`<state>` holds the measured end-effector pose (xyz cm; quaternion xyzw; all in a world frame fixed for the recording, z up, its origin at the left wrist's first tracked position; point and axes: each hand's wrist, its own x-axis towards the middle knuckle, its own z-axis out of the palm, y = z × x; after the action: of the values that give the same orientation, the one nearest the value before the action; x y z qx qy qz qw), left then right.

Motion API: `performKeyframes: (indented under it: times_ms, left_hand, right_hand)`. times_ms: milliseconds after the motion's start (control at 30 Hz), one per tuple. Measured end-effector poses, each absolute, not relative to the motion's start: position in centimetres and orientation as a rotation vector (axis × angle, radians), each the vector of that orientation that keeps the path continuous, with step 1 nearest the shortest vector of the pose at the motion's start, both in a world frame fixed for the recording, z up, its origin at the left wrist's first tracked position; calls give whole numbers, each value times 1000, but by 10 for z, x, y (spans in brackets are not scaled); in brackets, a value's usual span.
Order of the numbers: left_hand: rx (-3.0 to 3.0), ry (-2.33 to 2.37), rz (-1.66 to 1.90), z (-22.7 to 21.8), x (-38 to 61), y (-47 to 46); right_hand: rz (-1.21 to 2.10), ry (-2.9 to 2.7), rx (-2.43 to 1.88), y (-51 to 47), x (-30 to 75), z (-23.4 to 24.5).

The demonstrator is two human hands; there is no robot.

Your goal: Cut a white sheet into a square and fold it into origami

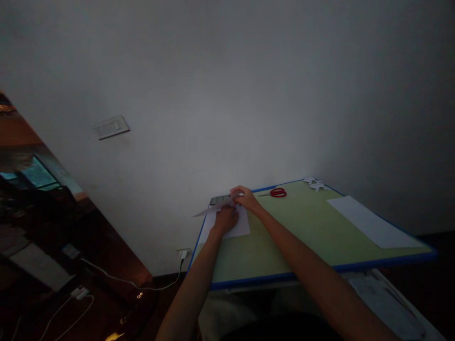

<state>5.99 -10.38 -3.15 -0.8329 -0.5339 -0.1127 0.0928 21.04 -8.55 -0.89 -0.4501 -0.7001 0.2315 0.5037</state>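
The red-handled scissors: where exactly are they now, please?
In the head view, the red-handled scissors lie near the far edge of the table, right of the person's right hand and left of the white paper scraps.

From my end of the head view, I can read no text, label, brand, number or sign on anything.
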Motion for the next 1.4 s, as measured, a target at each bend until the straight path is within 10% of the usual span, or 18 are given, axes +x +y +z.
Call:
performKeyframes:
  times_ms: [467, 1400]
  left_hand:
    - [-2379, -1588, -558, -41, 62, -96]
    - [-2596, -1718, -751, -54, 50, -89]
  right_hand:
    - [-300, -2384, -1225, -139, 170, 45]
    - [-472, -2169, -1390, -127, 185, 160]
